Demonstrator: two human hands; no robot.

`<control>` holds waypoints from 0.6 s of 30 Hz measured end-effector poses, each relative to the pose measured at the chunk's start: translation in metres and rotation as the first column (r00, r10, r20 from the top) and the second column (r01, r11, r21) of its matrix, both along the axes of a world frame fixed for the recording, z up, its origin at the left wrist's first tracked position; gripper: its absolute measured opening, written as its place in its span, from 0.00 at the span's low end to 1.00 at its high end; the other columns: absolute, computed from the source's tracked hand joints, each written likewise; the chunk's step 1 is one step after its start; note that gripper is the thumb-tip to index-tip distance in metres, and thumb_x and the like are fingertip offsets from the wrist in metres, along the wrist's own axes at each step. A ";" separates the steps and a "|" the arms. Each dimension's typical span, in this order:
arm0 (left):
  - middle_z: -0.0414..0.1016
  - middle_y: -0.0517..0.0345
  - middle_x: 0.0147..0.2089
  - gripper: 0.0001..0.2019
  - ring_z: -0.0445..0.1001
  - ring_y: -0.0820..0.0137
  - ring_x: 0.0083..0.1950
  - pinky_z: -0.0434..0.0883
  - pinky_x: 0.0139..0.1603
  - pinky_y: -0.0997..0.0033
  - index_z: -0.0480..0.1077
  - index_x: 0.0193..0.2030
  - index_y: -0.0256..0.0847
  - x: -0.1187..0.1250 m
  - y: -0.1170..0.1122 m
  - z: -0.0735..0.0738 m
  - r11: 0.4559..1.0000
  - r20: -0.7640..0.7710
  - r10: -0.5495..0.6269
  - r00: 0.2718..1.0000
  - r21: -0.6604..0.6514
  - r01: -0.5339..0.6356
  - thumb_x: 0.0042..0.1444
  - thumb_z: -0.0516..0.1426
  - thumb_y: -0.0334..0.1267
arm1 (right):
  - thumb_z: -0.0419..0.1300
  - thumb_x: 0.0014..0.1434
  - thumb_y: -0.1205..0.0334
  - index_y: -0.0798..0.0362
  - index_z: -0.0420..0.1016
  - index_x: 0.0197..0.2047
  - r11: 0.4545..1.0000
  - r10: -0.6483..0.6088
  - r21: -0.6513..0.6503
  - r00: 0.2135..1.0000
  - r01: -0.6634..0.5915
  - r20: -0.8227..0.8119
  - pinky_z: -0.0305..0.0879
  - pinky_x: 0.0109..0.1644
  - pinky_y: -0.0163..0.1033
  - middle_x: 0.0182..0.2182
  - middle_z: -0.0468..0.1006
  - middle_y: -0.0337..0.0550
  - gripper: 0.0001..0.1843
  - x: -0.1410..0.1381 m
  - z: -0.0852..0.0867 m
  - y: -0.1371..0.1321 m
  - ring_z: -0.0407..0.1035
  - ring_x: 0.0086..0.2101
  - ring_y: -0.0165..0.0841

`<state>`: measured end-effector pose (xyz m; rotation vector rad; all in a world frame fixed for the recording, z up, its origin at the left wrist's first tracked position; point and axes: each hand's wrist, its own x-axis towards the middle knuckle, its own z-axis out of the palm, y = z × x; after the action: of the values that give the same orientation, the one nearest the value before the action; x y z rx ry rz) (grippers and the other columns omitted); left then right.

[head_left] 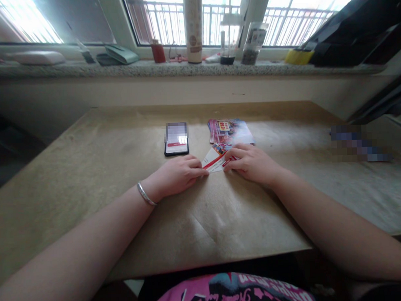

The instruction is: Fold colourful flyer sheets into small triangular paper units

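Note:
A folded paper leaflet (214, 161), white with red bands and a printed picture, lies on the table between my two hands. My left hand (181, 173) pinches its left corner, thumb and fingers pressed together. On its right side, my right hand (249, 164) grips the paper with bent fingers and covers part of it. Just beyond the leaflet rests a stack of colourful printed flyers (235, 131), slightly fanned at the left. A smartphone (176, 140) with a lit, partly blurred screen lies beyond my left hand.
The table (121, 140) carries a blurred-out item (360, 142) at its right. Along the stone windowsill (171, 69) stand a tall cylinder (193, 28), a red bottle (158, 51), clear containers (254, 43), a yellow object (299, 56) and a black bag (357, 33).

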<state>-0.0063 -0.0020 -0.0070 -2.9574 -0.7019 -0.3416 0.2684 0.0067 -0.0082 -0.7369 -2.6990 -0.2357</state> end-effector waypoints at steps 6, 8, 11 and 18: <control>0.74 0.53 0.42 0.15 0.70 0.70 0.41 0.70 0.42 0.71 0.74 0.50 0.45 0.002 -0.001 0.001 1.000 0.019 0.016 1.000 -0.006 -0.016 0.64 0.49 0.32 | 0.56 0.60 0.69 0.47 0.82 0.38 1.000 0.013 -0.014 0.999 -0.014 -0.032 0.64 0.43 0.40 0.39 0.78 0.44 0.13 0.003 -0.001 0.004 0.67 0.40 0.36; 0.74 0.53 0.43 0.15 0.70 0.70 0.41 0.70 0.42 0.72 0.74 0.50 0.45 0.002 -0.001 0.001 1.000 0.012 0.025 1.000 -0.007 -0.025 0.63 0.50 0.32 | 0.56 0.58 0.71 0.46 0.82 0.38 1.000 0.011 -0.017 0.999 -0.011 -0.041 0.64 0.42 0.40 0.39 0.78 0.44 0.15 0.006 -0.001 0.004 0.68 0.39 0.35; 0.74 0.53 0.43 0.15 0.70 0.70 0.41 0.70 0.42 0.72 0.74 0.50 0.46 0.002 -0.001 0.001 0.999 0.005 0.035 0.999 -0.010 -0.035 0.63 0.50 0.32 | 0.56 0.55 0.72 0.46 0.82 0.37 0.999 -0.002 -0.040 1.000 0.001 -0.030 0.64 0.42 0.40 0.39 0.78 0.43 0.16 0.010 0.000 0.004 0.68 0.38 0.35; 0.74 0.54 0.42 0.15 0.70 0.70 0.41 0.69 0.41 0.72 0.75 0.50 0.46 0.002 -0.002 0.003 0.999 -0.002 0.042 0.999 -0.017 -0.042 0.63 0.50 0.32 | 0.55 0.55 0.70 0.45 0.82 0.38 0.993 -0.073 -0.087 0.997 0.076 0.035 0.63 0.42 0.39 0.41 0.77 0.43 0.16 0.017 0.005 0.002 0.69 0.38 0.34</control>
<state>-0.0043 -0.0044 -0.0041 -2.9537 -0.7687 -0.3321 0.2850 0.0088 -0.0034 -0.8673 -2.7297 -0.1475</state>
